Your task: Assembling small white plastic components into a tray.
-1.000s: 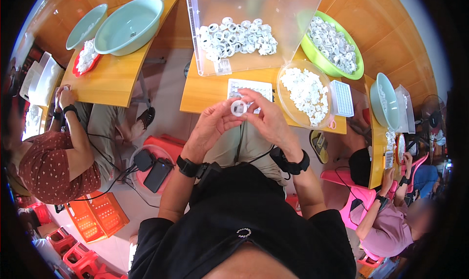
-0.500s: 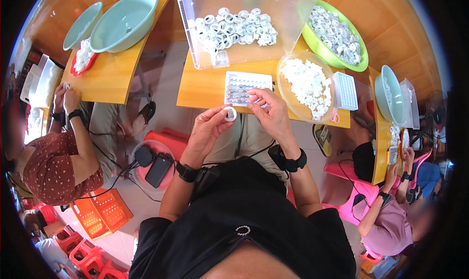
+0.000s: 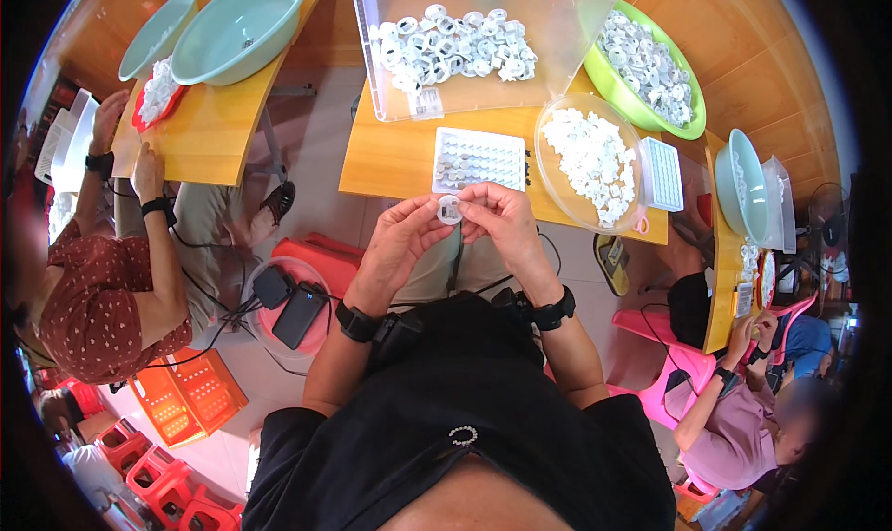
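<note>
Between the fingertips of both hands is a small round white plastic part point(image 3: 449, 210) with a dark opening in it. My left hand point(image 3: 401, 238) pinches its left side, and my right hand point(image 3: 503, 226) pinches the right; whether the right fingers also hold a smaller piece is hidden. Just beyond them, at the table's near edge, lies a white tray point(image 3: 502, 162) with rows of slots and some small grey metallic pieces at its left. A clear box point(image 3: 465, 99) behind the tray contains many similar round white parts point(image 3: 455, 46).
Right of the tray stands a shallow clear bowl of small white pieces point(image 3: 595, 164), with pink-handled scissors point(image 3: 641, 222) by its rim. Beyond are a green basin point(image 3: 692, 127) and another white tray point(image 3: 662, 174). Co-workers sit at tables left and right. Cables and a power bank point(image 3: 300, 315) lie at my left.
My right hand has come back from the tray to the round part and now grips it together with my left. The view has shifted slightly. The left co-worker's hands have moved apart.
</note>
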Demonstrator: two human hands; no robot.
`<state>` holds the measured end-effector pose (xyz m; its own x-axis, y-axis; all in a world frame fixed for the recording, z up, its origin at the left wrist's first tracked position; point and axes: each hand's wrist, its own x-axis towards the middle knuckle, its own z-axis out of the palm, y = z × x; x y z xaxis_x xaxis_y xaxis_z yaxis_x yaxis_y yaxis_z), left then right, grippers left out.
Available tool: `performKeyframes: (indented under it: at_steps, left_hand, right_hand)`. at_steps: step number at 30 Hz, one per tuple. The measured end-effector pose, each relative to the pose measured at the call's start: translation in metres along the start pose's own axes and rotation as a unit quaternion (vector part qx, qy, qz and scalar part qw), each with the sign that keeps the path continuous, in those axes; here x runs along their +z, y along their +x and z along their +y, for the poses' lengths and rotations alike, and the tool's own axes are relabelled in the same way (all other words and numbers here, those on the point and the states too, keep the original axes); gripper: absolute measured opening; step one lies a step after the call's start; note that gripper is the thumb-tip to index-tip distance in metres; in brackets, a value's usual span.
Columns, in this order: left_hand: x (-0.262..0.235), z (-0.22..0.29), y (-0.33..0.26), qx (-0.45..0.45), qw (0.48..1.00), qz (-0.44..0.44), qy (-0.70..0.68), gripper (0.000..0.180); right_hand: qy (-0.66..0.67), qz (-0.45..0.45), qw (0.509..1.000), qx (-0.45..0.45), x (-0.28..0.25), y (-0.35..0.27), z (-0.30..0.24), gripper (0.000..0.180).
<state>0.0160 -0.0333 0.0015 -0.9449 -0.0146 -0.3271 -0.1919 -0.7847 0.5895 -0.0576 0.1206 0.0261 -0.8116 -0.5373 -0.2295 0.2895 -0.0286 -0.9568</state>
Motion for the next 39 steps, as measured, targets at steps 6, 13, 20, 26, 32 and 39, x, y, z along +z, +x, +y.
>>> performKeyframes:
  at_steps: [6, 13, 20, 26, 32, 39]
  left_hand:
    - [-0.003, 0.000, 0.000, -0.006, 1.000, -0.003, -0.025, 0.019]
    - [-0.012, 0.002, 0.000, 0.007, 0.999, 0.013, -0.034, 0.024]
    - [-0.008, 0.005, -0.003, 0.006, 0.999, 0.010, -0.046, 0.020]
    - [-0.012, 0.005, -0.001, -0.004, 0.998, 0.007, -0.061, 0.021]
    - [-0.017, 0.001, 0.002, 0.000, 0.998, 0.008, -0.064, 0.025]
    - [-0.016, 0.001, 0.000, 0.001, 0.997, 0.014, -0.077, 0.020]
  right_hand:
    - [-0.078, 0.020, 0.997, -0.007, 0.000, 0.005, -0.004, 0.009]
    - [-0.394, 0.154, 0.875, -0.236, -0.014, 0.053, 0.006, 0.006]
    - [-0.474, 0.156, 0.844, -0.198, -0.009, 0.072, 0.016, 0.003]
    - [-0.495, 0.145, 0.832, -0.206, -0.008, 0.080, 0.015, 0.002]
    - [-0.492, 0.171, 0.836, -0.173, -0.006, 0.084, 0.016, 0.008]
    - [-0.454, 0.147, 0.857, -0.194, -0.014, 0.085, 0.020, 0.011]
